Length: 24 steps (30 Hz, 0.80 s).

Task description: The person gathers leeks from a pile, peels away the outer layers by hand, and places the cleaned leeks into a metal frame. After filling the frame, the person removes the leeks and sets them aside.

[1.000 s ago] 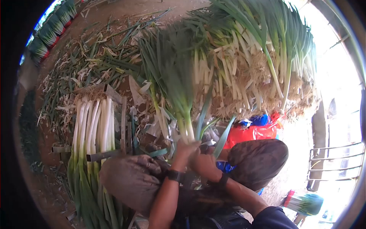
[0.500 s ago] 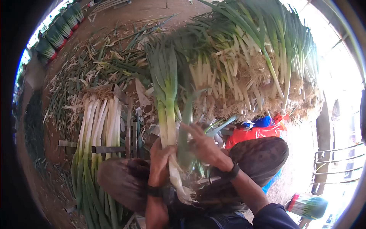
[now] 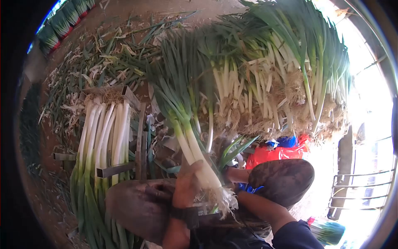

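My left hand (image 3: 187,182) is wrapped around the white shanks of a couple of leeks (image 3: 207,174) in front of my lap. Their green leaves lean up and left, and the shaggy roots point down to the right. My right forearm (image 3: 263,207) reaches in from the right toward the root end. The fingers of that hand are hidden behind the roots, so what they do does not show. Left of my knee, a row of trimmed leeks (image 3: 101,133) lies in a metal frame (image 3: 118,170), roots against its end plate and leaves hanging toward me.
A big heap of untrimmed leeks (image 3: 265,74) fills the far right. Leaf scraps (image 3: 103,66) cover the ground at the far left. A red plastic bag (image 3: 273,154) lies beyond my right knee. Bundled leeks (image 3: 327,230) stand at the lower right, with a metal railing (image 3: 360,191) behind.
The held leeks have tilted, their root end swinging right and up. My right hand has moved down behind the roots, and the loose green leaf beside it no longer shows there.
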Each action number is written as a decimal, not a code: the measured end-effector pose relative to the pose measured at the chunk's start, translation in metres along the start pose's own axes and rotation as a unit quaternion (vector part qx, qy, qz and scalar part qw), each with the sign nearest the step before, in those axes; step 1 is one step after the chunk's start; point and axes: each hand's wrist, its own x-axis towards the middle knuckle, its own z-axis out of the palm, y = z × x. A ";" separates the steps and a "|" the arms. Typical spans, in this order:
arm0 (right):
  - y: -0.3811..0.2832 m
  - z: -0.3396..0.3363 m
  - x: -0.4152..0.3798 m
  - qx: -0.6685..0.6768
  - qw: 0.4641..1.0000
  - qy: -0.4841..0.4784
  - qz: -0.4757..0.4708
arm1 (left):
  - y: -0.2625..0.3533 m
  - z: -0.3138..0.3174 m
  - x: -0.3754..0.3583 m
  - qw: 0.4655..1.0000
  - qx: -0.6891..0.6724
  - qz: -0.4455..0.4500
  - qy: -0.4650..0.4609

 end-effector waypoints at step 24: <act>0.131 -0.348 0.204 0.142 0.940 0.033 0.308 | -0.022 -0.001 0.011 0.960 0.024 -0.226 0.162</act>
